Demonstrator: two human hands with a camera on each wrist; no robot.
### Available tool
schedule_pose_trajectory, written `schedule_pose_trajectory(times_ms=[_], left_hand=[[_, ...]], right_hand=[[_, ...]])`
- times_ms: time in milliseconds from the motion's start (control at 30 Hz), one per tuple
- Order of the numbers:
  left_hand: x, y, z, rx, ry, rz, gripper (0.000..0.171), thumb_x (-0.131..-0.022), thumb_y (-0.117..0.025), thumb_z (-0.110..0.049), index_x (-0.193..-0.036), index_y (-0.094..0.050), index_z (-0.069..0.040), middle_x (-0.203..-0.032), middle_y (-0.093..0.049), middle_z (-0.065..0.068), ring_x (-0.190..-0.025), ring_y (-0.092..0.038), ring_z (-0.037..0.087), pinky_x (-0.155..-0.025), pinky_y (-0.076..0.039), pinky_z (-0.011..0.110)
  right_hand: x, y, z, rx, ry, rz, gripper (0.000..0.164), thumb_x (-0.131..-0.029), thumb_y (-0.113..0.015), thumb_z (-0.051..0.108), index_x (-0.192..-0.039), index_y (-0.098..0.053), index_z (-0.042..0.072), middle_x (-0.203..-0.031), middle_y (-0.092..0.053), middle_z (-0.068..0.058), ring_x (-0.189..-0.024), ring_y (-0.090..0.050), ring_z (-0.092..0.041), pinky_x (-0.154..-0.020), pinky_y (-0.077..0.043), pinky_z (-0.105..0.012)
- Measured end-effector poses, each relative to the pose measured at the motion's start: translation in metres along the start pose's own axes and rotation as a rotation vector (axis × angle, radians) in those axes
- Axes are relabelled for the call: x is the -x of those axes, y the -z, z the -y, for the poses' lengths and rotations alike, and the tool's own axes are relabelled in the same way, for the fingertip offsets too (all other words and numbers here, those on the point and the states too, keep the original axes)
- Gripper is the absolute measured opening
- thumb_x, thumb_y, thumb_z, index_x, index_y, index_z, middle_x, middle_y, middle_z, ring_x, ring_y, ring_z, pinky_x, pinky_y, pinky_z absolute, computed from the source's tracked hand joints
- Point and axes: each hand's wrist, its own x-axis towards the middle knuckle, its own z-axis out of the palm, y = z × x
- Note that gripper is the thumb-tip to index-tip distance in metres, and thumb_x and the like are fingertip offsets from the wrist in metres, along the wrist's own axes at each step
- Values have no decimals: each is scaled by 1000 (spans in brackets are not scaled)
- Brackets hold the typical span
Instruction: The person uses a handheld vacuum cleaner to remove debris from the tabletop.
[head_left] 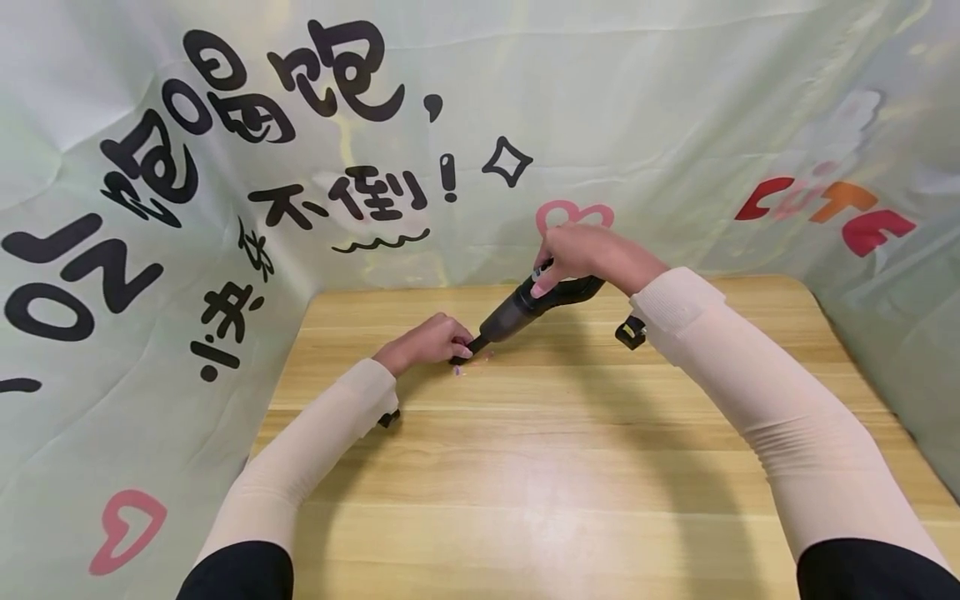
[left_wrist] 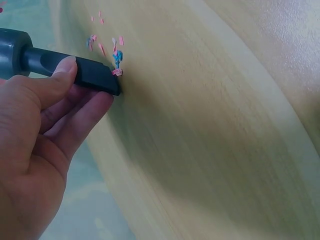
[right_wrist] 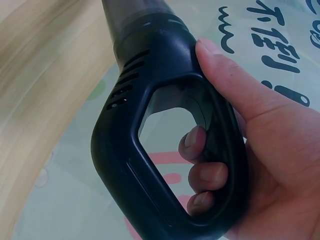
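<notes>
A black handheld vacuum cleaner (head_left: pixel 517 310) slants down to the left over the wooden table. My right hand (head_left: pixel 581 254) grips its loop handle (right_wrist: pixel 235 165), the fingers curled through the opening and the thumb along the body. At the low end, my left hand (head_left: pixel 435 340) pinches the flat nozzle (left_wrist: pixel 92 75) between thumb and fingers. The nozzle's tip is at the tabletop, beside small pink and blue scraps (left_wrist: pixel 117 56). One pink scrap touches the tip in the left wrist view. More pink bits (left_wrist: pixel 101 48) lie scattered near it.
The wooden table (head_left: pixel 540 467) has a pale fabric backdrop (head_left: pixel 637 125) behind it and on both sides, printed with black characters and hearts. A small black wrist camera (head_left: pixel 631 332) hangs under the right sleeve, another (head_left: pixel 389 418) under the left.
</notes>
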Motion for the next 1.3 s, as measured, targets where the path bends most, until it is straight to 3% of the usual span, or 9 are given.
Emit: schedule_pose_trajectory(times_ms=[300,433,633,1033,1300], left_hand=[[3,-3,-5,4,-25,-1,17,-99,-72,-16,-87,-79,-8,-78,-75,5,-59,-48,6,-62,-42,22],[4,-4,-6,9,-20,5,16,-100,-71,-18,-88,-79,-9,-77,-75,4,-58,-47,6,-61,-42,22],[5,-6,-6,18,-8,9,14,-100,-71,-18,-92,-81,-10,-81,-78,1,-60,-58,5,-63,-47,21],[7,-9,-12,16,11,-2,12,-99,-72,-19,-96,-82,-12,-83,-78,2,-63,-51,7,-64,-43,21],[9,-11,-15,23,30,-19,10,-97,-74,-17,-98,-83,-13,-86,-79,-2,-65,-58,5,-66,-48,21]], right_hand=[[2,1,3,3,2,17,52,-87,-83,49,-125,-77,14,-121,-75,-10,-95,-62,-24,-81,-53,-38],[2,1,3,7,4,24,52,-87,-83,49,-126,-77,14,-121,-75,-10,-97,-64,-24,-84,-55,-41],[2,1,2,13,-1,33,55,-86,-83,50,-127,-76,15,-123,-75,-10,-99,-65,-25,-87,-55,-43],[5,4,6,34,20,26,52,-86,-83,50,-123,-78,15,-120,-76,-9,-97,-66,-25,-85,-55,-41],[7,5,9,62,33,31,52,-86,-83,50,-125,-78,16,-119,-76,-9,-95,-65,-24,-83,-55,-41]])
